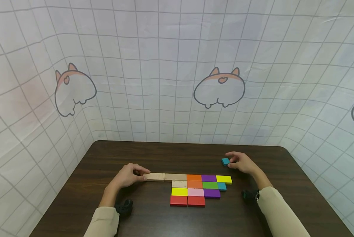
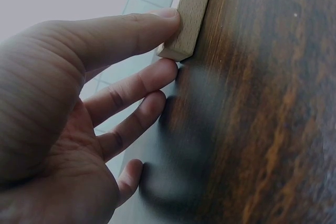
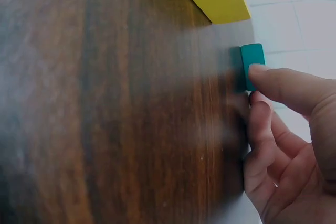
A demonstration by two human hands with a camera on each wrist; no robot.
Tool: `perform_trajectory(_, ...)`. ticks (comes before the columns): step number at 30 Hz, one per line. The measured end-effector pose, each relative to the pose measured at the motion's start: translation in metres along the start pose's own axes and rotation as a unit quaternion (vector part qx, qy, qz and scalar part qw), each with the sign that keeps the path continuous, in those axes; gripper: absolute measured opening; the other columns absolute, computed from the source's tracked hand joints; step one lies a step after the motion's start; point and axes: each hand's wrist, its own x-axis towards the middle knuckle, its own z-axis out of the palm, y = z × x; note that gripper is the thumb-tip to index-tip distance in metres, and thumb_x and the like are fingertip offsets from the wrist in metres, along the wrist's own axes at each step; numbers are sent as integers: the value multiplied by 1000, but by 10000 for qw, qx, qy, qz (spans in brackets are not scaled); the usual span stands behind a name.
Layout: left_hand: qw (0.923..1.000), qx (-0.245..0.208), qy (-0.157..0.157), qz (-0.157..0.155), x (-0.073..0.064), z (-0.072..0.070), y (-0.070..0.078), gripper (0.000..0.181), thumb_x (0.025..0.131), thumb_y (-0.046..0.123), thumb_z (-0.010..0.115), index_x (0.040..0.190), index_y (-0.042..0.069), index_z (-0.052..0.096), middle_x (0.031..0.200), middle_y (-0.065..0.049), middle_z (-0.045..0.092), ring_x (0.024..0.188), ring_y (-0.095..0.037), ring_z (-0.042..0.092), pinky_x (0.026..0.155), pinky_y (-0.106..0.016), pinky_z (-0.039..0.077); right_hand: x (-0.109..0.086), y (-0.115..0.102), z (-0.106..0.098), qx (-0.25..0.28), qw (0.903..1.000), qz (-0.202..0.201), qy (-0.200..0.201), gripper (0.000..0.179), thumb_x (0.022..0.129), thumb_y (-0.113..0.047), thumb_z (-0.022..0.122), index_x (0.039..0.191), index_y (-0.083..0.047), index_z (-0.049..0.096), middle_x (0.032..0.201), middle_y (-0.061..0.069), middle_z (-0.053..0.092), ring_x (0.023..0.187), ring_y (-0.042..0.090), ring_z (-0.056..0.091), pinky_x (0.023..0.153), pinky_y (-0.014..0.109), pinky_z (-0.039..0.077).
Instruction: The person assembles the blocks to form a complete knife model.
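At the left end of a flat block layout, my left hand holds a plain wooden block by its outer end. The left wrist view has the thumb against the side of this wooden block, with a fingertip right at its end; the index finger is hidden behind. Toward the back right, my right hand pinches a small blue block between thumb and fingers. In the right wrist view the thumb overlaps the face of that blue block, low at the table surface.
Rows of flat blocks lie side by side on the dark wooden table: red, pink, green, orange, purple and others. A yellow block ends the back row at the right. A white gridded cloth hangs around the table.
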Motion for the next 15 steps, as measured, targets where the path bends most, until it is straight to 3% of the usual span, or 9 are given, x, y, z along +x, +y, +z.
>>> perform_trajectory(5,10000,25,-26,-15,1,-1,1,18,90,20,80,108,23,81,92,2,68,81,-15,55,72,-33,47,0,0,2,-67,9999,60,46,35,94,-6,71,129,-1,66,95,10,65,86,23,54,77,35,44)
perform_trajectory(11,9999,101,-34,2,1,-1,1,19,90,22,80,108,23,81,92,2,68,82,-15,55,73,-32,47,-5,2,2,-56,9998,112,175,34,96,-9,71,129,-3,67,97,9,67,88,22,56,82,37,46)
perform_trajectory(15,9999,108,-10,2,1,-1,0,18,90,21,80,107,24,81,92,2,68,83,-16,55,73,-33,47,-9,3,3,128,9996,91,222,35,96,-10,71,130,-3,66,97,10,66,85,21,60,77,34,50)
